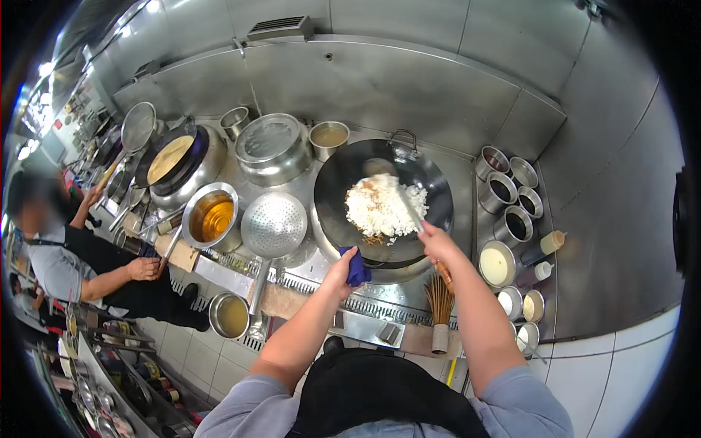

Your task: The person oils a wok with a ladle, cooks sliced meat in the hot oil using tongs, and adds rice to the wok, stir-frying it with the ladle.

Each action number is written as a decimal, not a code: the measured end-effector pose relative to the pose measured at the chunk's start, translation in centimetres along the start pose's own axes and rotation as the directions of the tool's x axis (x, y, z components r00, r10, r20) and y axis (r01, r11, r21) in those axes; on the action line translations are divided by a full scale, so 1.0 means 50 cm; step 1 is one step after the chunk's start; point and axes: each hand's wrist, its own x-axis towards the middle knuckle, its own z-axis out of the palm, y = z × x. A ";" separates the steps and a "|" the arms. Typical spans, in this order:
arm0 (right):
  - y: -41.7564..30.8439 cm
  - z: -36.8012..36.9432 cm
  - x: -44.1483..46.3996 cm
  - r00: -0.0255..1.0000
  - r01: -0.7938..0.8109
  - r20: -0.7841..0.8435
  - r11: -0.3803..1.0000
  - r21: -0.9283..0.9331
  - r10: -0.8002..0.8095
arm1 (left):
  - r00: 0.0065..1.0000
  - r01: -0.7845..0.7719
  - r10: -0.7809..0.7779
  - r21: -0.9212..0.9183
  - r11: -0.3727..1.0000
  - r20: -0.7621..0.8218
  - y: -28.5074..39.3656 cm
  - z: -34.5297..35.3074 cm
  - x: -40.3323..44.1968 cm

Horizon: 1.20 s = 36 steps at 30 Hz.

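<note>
A large black wok (332, 208) sits on the stove in front of me, holding a heap of white rice (376, 206) with brown bits. My left hand (343, 271) is closed on a folded blue cloth (358, 270) at the wok's near left edge. My right hand (438, 247) is wrapped round the wooden handle of a metal ladle (410, 208), whose shaft reaches over the rice; its bowl is partly hidden. A bamboo brush (439, 303) stands below my right hand.
Metal seasoning containers (497, 263) and squeeze bottles (544, 247) line the right side. Left of the wok are a perforated strainer (274, 224), a pot of amber liquid (217, 219) and a lidded pot (270, 139). A co-worker (87, 270) stands at the far left.
</note>
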 end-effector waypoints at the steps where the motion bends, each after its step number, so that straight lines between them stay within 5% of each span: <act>1: -0.006 0.014 -0.018 0.998 0.060 0.038 0.996 -0.072 -0.057 | 1.000 0.013 -0.013 0.010 1.000 0.010 0.007 0.007 -0.015; 2: 0.024 0.020 -0.021 0.999 0.043 0.025 0.997 -0.068 -0.042 | 0.999 0.028 -0.024 -0.081 0.996 0.046 0.013 0.012 -0.026; 4: 0.098 0.031 -0.028 0.791 0.519 -0.069 0.727 -0.450 -0.608 | 0.994 0.071 -0.056 -0.163 0.984 0.096 0.017 0.015 -0.018; 5: 0.069 0.023 -0.077 0.799 0.504 -0.077 0.733 -0.457 -0.597 | 0.979 0.097 -0.063 -0.172 0.980 0.192 0.024 0.017 -0.005; 7: -0.058 -0.005 -0.244 0.953 0.146 -0.024 0.528 -0.836 -0.302 | 0.954 0.133 -0.076 -0.182 0.974 0.290 0.024 0.012 0.047; 9: -0.052 -0.007 -0.333 0.948 0.140 -0.062 0.581 -0.802 -0.314 | 0.963 0.202 -0.162 -0.178 0.963 0.217 -0.009 -0.007 0.128; 11: -0.100 -0.030 -0.450 0.992 -0.033 -0.103 0.660 -0.750 -0.067 | 0.993 0.039 -0.025 -0.120 0.992 0.114 -0.030 0.020 0.025; 14: -0.033 -0.062 -0.546 0.993 0.075 -0.030 0.818 -0.570 -0.112 | 0.996 -0.002 0.019 -0.192 0.981 0.091 -0.014 0.058 -0.168; 17: -0.001 -0.018 -0.461 0.999 -0.009 -0.035 0.788 -0.616 -0.016 | 0.988 0.123 -0.100 -0.202 0.972 0.122 -0.027 0.030 -0.096; 19: -0.004 0.035 -0.383 0.980 -0.099 -0.194 0.730 -0.676 -0.046 | 0.991 0.072 -0.048 -0.195 0.978 0.122 -0.030 0.019 -0.056; 24: -0.045 0.088 -0.369 0.926 -0.156 -0.354 0.717 -0.679 -0.133 | 0.996 0.041 -0.046 0.072 0.997 0.073 -0.141 -0.088 -0.105; 28: -0.080 0.029 -0.483 0.961 -0.123 -0.261 0.699 -0.704 -0.094 | 0.989 0.118 -0.112 -0.060 0.991 0.100 -0.090 -0.029 -0.109; 29: -0.086 0.005 -0.509 0.963 -0.092 -0.244 0.707 -0.702 -0.116 | 0.989 0.110 -0.086 -0.219 0.970 0.116 -0.084 -0.012 -0.083; 33: -0.028 -0.051 -0.528 0.994 0.025 -0.062 0.739 -0.674 -0.090 | 0.983 0.145 -0.122 -0.178 0.973 0.134 -0.007 0.045 -0.169; 36: -0.037 0.011 -0.413 0.986 -0.091 -0.164 0.780 -0.619 -0.015 | 0.989 0.132 -0.119 -0.146 0.981 0.093 -0.036 0.020 -0.118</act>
